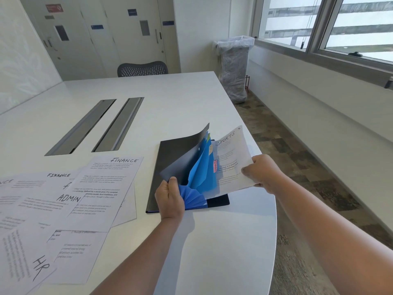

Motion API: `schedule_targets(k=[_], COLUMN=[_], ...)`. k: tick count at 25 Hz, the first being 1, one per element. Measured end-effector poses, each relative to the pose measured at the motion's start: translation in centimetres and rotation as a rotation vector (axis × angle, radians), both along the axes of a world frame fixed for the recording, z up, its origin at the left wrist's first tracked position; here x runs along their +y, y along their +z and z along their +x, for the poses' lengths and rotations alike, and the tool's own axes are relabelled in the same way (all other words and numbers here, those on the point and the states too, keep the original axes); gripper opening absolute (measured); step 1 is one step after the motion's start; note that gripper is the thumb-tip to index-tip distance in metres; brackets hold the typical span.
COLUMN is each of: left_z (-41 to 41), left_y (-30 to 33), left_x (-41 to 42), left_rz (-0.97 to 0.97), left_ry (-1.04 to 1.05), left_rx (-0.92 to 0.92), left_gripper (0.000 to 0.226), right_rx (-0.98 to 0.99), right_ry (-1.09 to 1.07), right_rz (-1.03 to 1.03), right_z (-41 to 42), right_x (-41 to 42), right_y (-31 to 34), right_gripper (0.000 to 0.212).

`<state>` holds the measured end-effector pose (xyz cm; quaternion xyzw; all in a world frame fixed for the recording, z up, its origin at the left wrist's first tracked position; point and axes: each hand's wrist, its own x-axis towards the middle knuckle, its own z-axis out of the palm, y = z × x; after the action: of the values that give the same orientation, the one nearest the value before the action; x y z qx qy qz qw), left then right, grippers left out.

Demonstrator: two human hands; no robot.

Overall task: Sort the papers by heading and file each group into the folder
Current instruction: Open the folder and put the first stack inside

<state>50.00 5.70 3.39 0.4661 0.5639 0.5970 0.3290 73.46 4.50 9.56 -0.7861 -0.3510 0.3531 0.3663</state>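
At the left of the white table (180,107), loose printed sheets are spread in an overlapping fan: an HR sheet (32,267) nearest the near edge, an ADMIN sheet (63,201) above it, and two FINANCE sheets (110,184) reaching toward the middle. All are thin, matte office paper, judged light and limp, best slid off the smooth top and lifted by an edge or corner (a flat pinch from above would likely find no purchase). Further right lies the black expanding folder (170,158), its back flat on the table near the right edge, its cover a flexible, faintly glossy plastic that bows under a light pull. The cover's lower corner is pinched by the left hand (169,199), thumb on top and fingers curled beneath, so that the blue accordion dividers (202,173) with small coloured tabs stand fanned open; these appear thin, springy and somewhat slick. At the far right, the SPORTS papers (231,158) are gripped at their near right edge by the right hand (262,173), fingers curled round them, the far part drooping softly against the dividers. Support close to the leading edge is judged necessary, since such a floppy stack may buckle at the pocket mouth.
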Motion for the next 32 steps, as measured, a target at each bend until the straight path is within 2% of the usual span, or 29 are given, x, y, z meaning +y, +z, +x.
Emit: schedule_targets(k=[8,14,23,29,32], left_z=[-0.1,0.0,0.0,0.0,0.1], left_y=[-0.6,-0.9,-1.0,-1.1,-0.9], left_x=[0.3,0.5,0.4,0.5,0.2], left_rz=[0.008,0.005,0.026,0.026,0.072], left_ry=[-0.014,-0.028,-0.039,-0.053,-0.071], left_rx=[0.014,0.043,0.074,0.076,0.104], left_gripper=[0.049,0.047,0.048,0.047,0.050], right_rx=[-0.105,0.002,0.006,0.009,0.062], right_ry=[0.077,0.075,0.155,-0.003,0.015], right_rz=[-0.149,-0.072,-0.106,-0.065,-0.069], right_z=[3.7,2.6,-3.3,-2.4,-2.9], right_x=[0.8,1.0,2.7,2.7,2.5], right_y=[-1.1,-1.6,-0.8,-0.7,-0.8], right_gripper=[0.028,0.020,0.024,0.015,0.018])
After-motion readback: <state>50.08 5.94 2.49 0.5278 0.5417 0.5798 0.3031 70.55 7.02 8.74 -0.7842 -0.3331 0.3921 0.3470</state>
